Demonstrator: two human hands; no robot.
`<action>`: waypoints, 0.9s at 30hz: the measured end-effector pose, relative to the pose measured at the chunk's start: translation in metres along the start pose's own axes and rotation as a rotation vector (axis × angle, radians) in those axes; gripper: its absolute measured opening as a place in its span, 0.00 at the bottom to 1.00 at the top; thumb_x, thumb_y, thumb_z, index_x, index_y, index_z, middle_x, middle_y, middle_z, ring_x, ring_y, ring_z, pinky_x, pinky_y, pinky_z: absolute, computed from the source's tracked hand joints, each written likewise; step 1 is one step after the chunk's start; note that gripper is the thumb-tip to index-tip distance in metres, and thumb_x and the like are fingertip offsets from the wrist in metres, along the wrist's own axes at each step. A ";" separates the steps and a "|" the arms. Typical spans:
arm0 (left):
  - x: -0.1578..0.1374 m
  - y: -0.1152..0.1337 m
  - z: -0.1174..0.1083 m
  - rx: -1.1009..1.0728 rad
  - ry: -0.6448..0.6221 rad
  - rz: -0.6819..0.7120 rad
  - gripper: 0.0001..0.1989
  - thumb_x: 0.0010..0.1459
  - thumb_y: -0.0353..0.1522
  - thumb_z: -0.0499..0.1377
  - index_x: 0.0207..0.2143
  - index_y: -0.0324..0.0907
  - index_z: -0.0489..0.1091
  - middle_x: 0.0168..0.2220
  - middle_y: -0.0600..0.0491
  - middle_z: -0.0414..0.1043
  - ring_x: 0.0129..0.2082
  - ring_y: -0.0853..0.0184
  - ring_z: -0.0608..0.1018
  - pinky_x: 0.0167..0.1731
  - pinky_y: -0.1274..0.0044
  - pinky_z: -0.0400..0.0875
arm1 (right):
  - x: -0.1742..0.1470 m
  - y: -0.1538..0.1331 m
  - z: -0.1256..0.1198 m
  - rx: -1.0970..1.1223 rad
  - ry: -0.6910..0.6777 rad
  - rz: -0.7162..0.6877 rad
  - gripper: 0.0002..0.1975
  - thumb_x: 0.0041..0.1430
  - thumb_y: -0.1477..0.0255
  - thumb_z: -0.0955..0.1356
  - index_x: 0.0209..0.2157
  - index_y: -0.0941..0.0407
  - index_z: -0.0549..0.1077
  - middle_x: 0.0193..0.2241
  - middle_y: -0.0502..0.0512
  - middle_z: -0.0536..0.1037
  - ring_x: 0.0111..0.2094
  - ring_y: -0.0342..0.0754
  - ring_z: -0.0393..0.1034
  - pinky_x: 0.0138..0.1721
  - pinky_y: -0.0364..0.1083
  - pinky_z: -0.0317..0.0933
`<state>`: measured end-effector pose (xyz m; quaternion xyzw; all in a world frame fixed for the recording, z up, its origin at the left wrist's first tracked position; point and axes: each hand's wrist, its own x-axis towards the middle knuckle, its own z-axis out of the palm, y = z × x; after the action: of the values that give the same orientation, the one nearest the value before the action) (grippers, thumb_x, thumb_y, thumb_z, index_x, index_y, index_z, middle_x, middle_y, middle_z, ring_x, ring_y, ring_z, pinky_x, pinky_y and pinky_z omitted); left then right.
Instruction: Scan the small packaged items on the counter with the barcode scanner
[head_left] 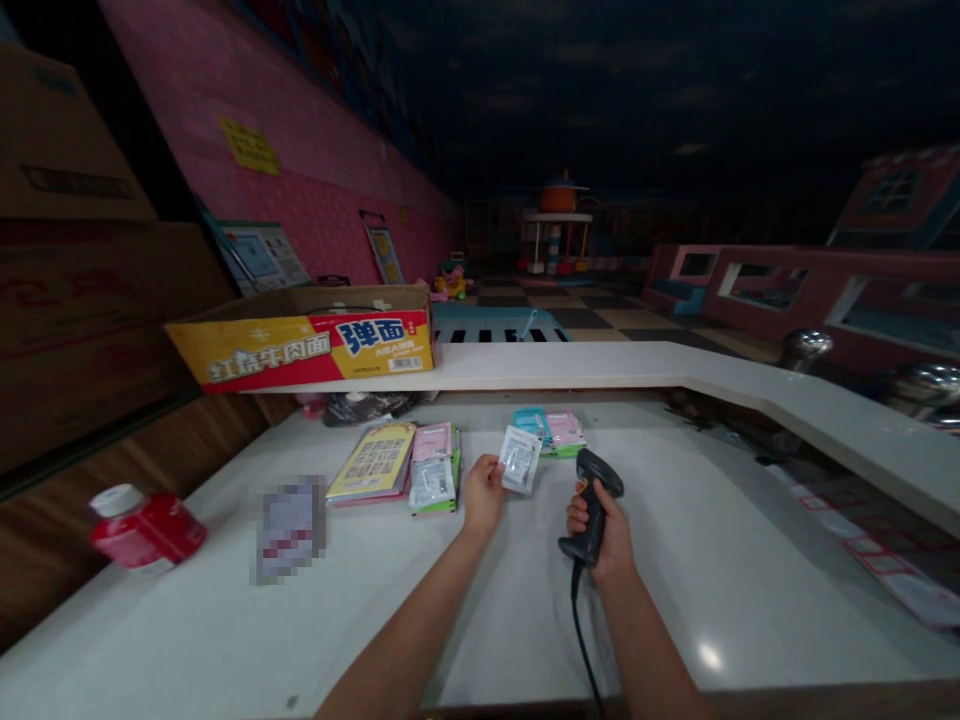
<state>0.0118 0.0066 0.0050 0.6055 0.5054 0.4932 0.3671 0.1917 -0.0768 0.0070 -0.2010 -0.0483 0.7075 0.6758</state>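
Between the fingers of my left hand [484, 492] is a small white printed sachet [520, 460], held up above the counter by its left edge. My right hand [613, 535] is wrapped round the grip of a black barcode scanner [595, 508], its head pointing up and its cord [579, 630] trailing toward me. Just behind the sachet lie blue, pink and green packets [564, 430]. Left of my left hand, more pink, white and green packets [433, 470] are stacked beside a yellow-covered booklet [375, 462] that rests on other flat items.
A red bottle with a white cap [148, 527] lies at the left, near a blurred-out card [290, 528]. Along the back runs a raised white ledge [555, 367] carrying a yellow and red carton [315, 345]. Brown boxes [82, 290] are piled at far left. Shiny metal knobs [806, 350] stand right.
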 end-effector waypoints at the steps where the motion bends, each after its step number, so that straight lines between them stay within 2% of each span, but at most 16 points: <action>1: -0.004 -0.004 -0.005 0.033 0.015 0.022 0.10 0.59 0.36 0.50 0.33 0.41 0.67 0.27 0.53 0.72 0.27 0.67 0.76 0.26 0.77 0.71 | 0.000 0.001 0.000 -0.035 -0.003 0.008 0.14 0.49 0.66 0.75 0.32 0.58 0.70 0.16 0.43 0.65 0.15 0.36 0.57 0.13 0.34 0.54; 6: -0.006 -0.012 -0.013 0.129 0.130 0.131 0.10 0.57 0.34 0.50 0.28 0.41 0.68 0.25 0.53 0.71 0.29 0.66 0.74 0.30 0.77 0.67 | -0.006 0.004 0.010 -0.293 0.035 0.060 0.16 0.50 0.62 0.74 0.33 0.58 0.70 0.15 0.43 0.65 0.13 0.36 0.56 0.12 0.34 0.51; 10: -0.005 -0.010 -0.012 0.164 0.123 0.161 0.09 0.56 0.31 0.50 0.27 0.41 0.69 0.26 0.53 0.71 0.29 0.66 0.74 0.31 0.77 0.64 | -0.022 0.007 0.023 -0.698 0.116 0.074 0.18 0.50 0.58 0.73 0.34 0.57 0.69 0.14 0.44 0.67 0.12 0.38 0.57 0.11 0.36 0.51; 16: -0.007 -0.010 -0.011 0.184 0.111 0.135 0.09 0.56 0.30 0.51 0.29 0.40 0.70 0.28 0.51 0.73 0.31 0.65 0.74 0.34 0.76 0.64 | -0.070 -0.001 0.032 -1.287 0.054 0.034 0.21 0.47 0.53 0.72 0.32 0.54 0.65 0.14 0.43 0.69 0.11 0.40 0.59 0.12 0.39 0.53; 21: -0.006 -0.013 -0.010 0.217 0.112 0.144 0.09 0.58 0.30 0.51 0.30 0.40 0.70 0.29 0.51 0.73 0.31 0.66 0.74 0.34 0.77 0.64 | -0.098 -0.013 0.041 -1.446 0.012 0.016 0.22 0.47 0.51 0.70 0.30 0.54 0.63 0.14 0.42 0.68 0.12 0.41 0.60 0.13 0.40 0.53; 27: -0.006 -0.015 -0.009 0.239 0.107 0.175 0.11 0.60 0.30 0.50 0.31 0.39 0.71 0.30 0.50 0.74 0.32 0.66 0.74 0.34 0.77 0.64 | -0.105 -0.018 0.047 -1.484 -0.013 0.014 0.21 0.47 0.52 0.70 0.30 0.54 0.63 0.13 0.41 0.66 0.11 0.41 0.60 0.12 0.40 0.52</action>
<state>-0.0010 0.0031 -0.0081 0.6594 0.5246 0.4913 0.2207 0.1923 -0.1684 0.0792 -0.6008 -0.5163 0.4946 0.3575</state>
